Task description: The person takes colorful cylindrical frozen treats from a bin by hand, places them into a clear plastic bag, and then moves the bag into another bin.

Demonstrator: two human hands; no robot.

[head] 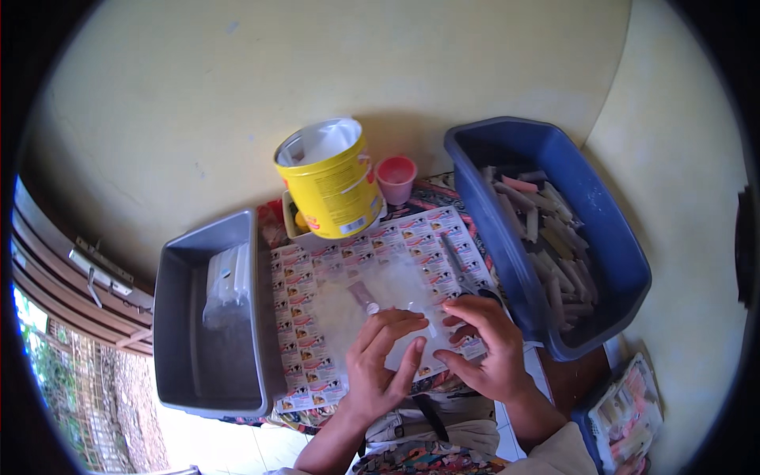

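Observation:
My left hand (380, 356) hovers low over the near part of a printed label sheet (303, 362), its thumb and fingers apart. Facing it from the right is my right hand (487, 344), also with spread, curled fingers. Small glints of clear plastic (432, 328) show between the hands; I cannot tell whether a fingertip touches it. Beyond my left fingers lies a small purplish wrapped stick (358, 293) with a round pale sticker (372, 309) at its near end, on whitish translucent film (392, 276). Scissors (457, 264) rest near the sheet's right edge, handles partly behind my right hand.
A grey tub (258, 332) at left holds a plastic pack of white tubes (228, 276). The blue tub (499, 237) at right contains several wrapped sticks (564, 255). Behind stand a yellow can (338, 196) and a pink cup (396, 184). A filled basket (629, 409) sits lower right.

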